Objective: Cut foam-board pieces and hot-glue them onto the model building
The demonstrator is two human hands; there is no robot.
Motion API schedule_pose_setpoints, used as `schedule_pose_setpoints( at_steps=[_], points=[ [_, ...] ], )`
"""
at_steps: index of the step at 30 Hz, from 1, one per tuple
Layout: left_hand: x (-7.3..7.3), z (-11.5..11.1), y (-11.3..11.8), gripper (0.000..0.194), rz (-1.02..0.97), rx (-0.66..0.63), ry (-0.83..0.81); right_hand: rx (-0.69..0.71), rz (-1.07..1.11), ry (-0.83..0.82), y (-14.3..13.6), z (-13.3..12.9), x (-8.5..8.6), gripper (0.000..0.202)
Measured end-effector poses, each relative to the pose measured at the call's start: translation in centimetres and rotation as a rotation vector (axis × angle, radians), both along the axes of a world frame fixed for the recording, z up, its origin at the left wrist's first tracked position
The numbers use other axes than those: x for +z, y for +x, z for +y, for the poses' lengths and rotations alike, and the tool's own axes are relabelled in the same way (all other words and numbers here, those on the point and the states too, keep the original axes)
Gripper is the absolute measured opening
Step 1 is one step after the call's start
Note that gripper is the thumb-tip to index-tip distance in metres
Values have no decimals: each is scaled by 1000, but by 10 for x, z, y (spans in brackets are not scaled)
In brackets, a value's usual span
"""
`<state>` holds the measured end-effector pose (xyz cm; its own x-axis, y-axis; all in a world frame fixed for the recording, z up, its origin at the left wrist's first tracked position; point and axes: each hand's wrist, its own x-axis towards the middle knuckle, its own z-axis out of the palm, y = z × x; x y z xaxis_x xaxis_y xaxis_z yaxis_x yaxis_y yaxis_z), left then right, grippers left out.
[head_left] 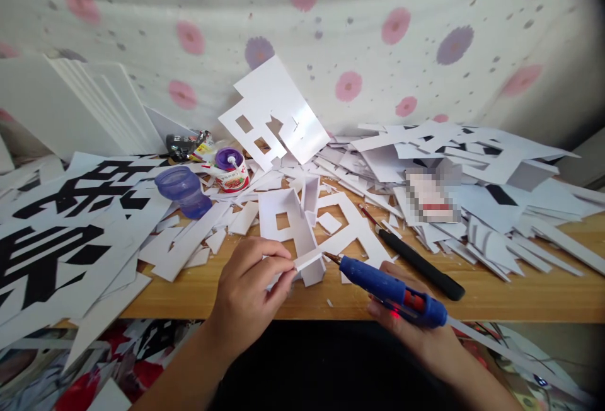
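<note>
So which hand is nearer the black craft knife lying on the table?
Right. The right hand, holding the blue glue gun, sits just below the black craft knife; the left hand pinches a white foam-board piece further left.

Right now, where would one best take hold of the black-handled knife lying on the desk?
Probably by the thick black handle, from above and the right. The black-handled knife lies flat and diagonal, its thin blade end pointing toward the paper scraps, its handle end free beside the right hand.

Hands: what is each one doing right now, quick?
Left hand: closed, pinching a white foam-board piece.
Right hand: closed around a blue glue gun.
</note>
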<state>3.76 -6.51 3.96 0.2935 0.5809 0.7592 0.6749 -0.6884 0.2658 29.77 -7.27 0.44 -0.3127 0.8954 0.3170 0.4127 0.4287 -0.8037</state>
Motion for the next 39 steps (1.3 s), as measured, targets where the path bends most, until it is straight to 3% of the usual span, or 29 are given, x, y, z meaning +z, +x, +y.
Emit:
schedule_pose_setpoints(
  at_steps=[7, 13, 20, 26, 30, 39],
  points=[
    [0, 0, 1, 19, 3, -12, 0, 56, 5, 2, 0, 2, -3, 33],
    [1, -1, -1, 20, 17, 0, 3, 20, 25, -1, 4, 1, -10, 32],
    [3, -2, -3, 17, -11, -1, -23, 49, 21, -8, 3, 1, -2, 30],
    [3, 1, -6, 14, -126, 1, -210, 121, 227, -144, 22, -6, -12, 25],
    [4, 4, -5, 11, -190, -53, -345, 56, 341, -225, 33, -11, -17, 22],
    [9, 7, 9, 9, -277, -109, -480, 123, 352, -286, 30, -10, 1, 24]
  ],
)
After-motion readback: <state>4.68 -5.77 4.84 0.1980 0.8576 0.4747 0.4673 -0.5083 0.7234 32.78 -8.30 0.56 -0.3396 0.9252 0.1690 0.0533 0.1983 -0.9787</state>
